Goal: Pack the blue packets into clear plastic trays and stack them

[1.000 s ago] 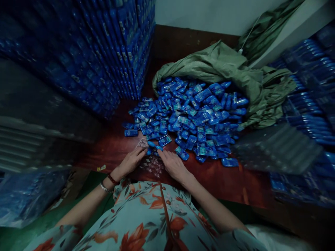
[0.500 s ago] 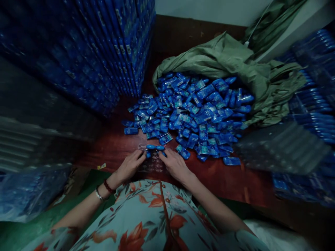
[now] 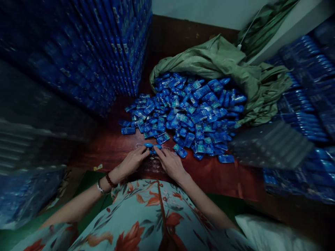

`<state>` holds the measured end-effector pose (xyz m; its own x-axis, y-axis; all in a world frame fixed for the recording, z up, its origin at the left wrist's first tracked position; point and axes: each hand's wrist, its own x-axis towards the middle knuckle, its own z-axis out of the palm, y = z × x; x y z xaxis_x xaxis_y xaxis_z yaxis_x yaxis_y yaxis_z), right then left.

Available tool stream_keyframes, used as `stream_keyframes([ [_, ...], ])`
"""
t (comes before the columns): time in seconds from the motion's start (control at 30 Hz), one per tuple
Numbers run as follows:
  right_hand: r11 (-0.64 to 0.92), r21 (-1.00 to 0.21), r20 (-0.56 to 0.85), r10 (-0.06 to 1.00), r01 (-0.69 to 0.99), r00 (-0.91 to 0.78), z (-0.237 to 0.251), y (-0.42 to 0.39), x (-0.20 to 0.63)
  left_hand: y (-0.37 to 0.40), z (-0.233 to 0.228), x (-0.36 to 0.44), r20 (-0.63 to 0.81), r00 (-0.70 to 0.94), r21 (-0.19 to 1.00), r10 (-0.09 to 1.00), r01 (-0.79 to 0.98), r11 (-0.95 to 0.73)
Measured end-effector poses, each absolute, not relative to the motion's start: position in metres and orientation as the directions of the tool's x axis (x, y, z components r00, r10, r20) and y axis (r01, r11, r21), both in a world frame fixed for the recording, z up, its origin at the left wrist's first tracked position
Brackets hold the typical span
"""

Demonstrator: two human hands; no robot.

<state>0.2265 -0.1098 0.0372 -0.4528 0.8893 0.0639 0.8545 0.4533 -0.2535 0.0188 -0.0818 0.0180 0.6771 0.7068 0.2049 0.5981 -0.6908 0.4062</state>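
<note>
A clear plastic tray (image 3: 151, 164) lies on the dark red table (image 3: 225, 177) right in front of me. My left hand (image 3: 133, 161) and my right hand (image 3: 170, 162) rest on its two sides, fingertips meeting at its far edge. There they pinch small blue pieces (image 3: 151, 147) set into the tray. Just beyond lies a big heap of loose blue packets (image 3: 188, 111), spilling out of a green sack (image 3: 222, 66).
Tall stacks of blue-filled trays (image 3: 104, 45) rise at the left, and more stacks (image 3: 309, 97) stand at the right. Empty clear trays (image 3: 272, 146) lie right of the heap. A white cushion (image 3: 269, 237) is at the lower right.
Both hands have drawn closer together at the tray's far edge, and their fingertips now close on the blue pieces there. The view has shifted slightly.
</note>
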Motion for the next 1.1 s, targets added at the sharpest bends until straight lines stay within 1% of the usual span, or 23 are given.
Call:
stream_keyframes([
  [0.07,0.322,-0.372,0.179,0.945,0.871,-0.273,0.03,-0.122,0.244,-0.083,0.018,0.018,0.204,0.672,0.406,0.712,0.604,-0.686],
  [0.1,0.229,-0.422,0.199,0.967,0.877,-0.157,0.028,-0.128,0.254,-0.084,0.017,0.017,0.217,0.659,0.414,0.72,0.606,-0.68],
  [0.13,0.129,-0.455,0.186,0.981,0.881,-0.048,0.026,-0.134,0.262,-0.086,0.017,0.015,0.243,0.633,0.433,0.735,0.607,-0.666],
  [0.17,0.033,-0.463,0.144,0.989,0.886,0.038,0.024,-0.139,0.269,-0.087,0.016,0.013,0.274,0.589,0.463,0.76,0.612,-0.642],
  [0.2,-0.049,-0.442,0.083,0.992,0.896,0.096,0.023,-0.144,0.275,-0.088,0.016,0.011,0.305,0.527,0.498,0.794,0.622,-0.604],
  [0.27,-0.157,-0.334,-0.053,0.988,0.929,0.148,0.021,-0.151,0.278,-0.083,0.015,0.005,0.338,0.348,0.57,0.874,0.663,-0.484],
  [0.33,-0.199,-0.218,-0.154,0.974,0.955,0.168,0.017,-0.155,0.273,-0.07,0.015,-0.004,0.327,0.129,0.613,0.936,0.725,-0.314],
  [0.37,-0.206,-0.187,-0.184,0.968,0.961,0.172,0.015,-0.155,0.27,-0.06,0.014,-0.009,0.315,0.026,0.614,0.949,0.757,-0.224],
  [0.43,-0.216,-0.185,-0.209,0.962,0.959,0.176,0.01,-0.156,0.266,-0.04,0.01,-0.02,0.278,-0.138,0.587,0.951,0.808,-0.054],
  [0.5,-0.229,-0.255,-0.195,0.964,0.939,0.182,0.006,-0.156,0.267,-0.021,0.003,-0.027,0.204,-0.2,0.543,0.958,0.837,0.059],
  [0.57,-0.222,-0.38,-0.148,0.973,0.898,0.178,0.008,-0.158,0.274,-0.01,-0.006,-0.03,0.12,-0.182,0.524,0.976,0.847,0.094],
  [0.63,-0.175,-0.519,-0.096,0.985,0.837,0.146,0.016,-0.161,0.281,-0.007,-0.014,-0.028,0.088,-0.135,0.55,0.987,0.833,0.065],
  [0.7,-0.132,-0.618,-0.081,0.991,0.775,0.105,0.028,-0.165,0.281,-0.014,-0.017,-0.025,0.109,-0.112,0.621,0.988,0.784,0.02],
  [0.77,-0.089,-0.686,-0.093,0.995,0.722,0.034,0.04,-0.166,0.273,-0.029,-0.014,-0.025,0.151,-0.112,0.7,0.982,0.714,-0.026],
  [0.8,-0.046,-0.713,-0.085,0.996,0.7,-0.022,0.043,-0.164,0.266,-0.04,-0.009,-0.026,0.184,-0.114,0.724,0.976,0.688,-0.056],
  [0.87,0.092,-0.74,-0.02,0.987,0.667,-0.158,0.045,-0.158,0.251,-0.063,0.003,-0.03,0.27,-0.11,0.725,0.957,0.677,-0.127],
  [0.9,0.167,-0.725,0.021,0.975,0.668,-0.222,0.044,-0.153,0.244,-0.076,0.01,-0.032,0.312,-0.101,0.708,0.945,0.687,-0.16],
  [0.97,0.279,-0.628,0.061,0.948,0.726,-0.311,0.039,-0.143,0.234,-0.102,0.024,-0.031,0.36,-0.058,0.671,0.931,0.709,-0.215],
  [1.03,0.335,-0.476,0.019,0.928,0.813,-0.371,0.036,-0.134,0.228,-0.122,0.032,-0.025,0.357,-0.011,0.664,0.934,0.706,-0.245],
  [1.1,0.384,-0.338,-0.045,0.906,0.859,-0.422,0.038,-0.128,0.226,-0.133,0.033,-0.014,0.341,0.066,0.676,0.938,0.676,-0.293],
])
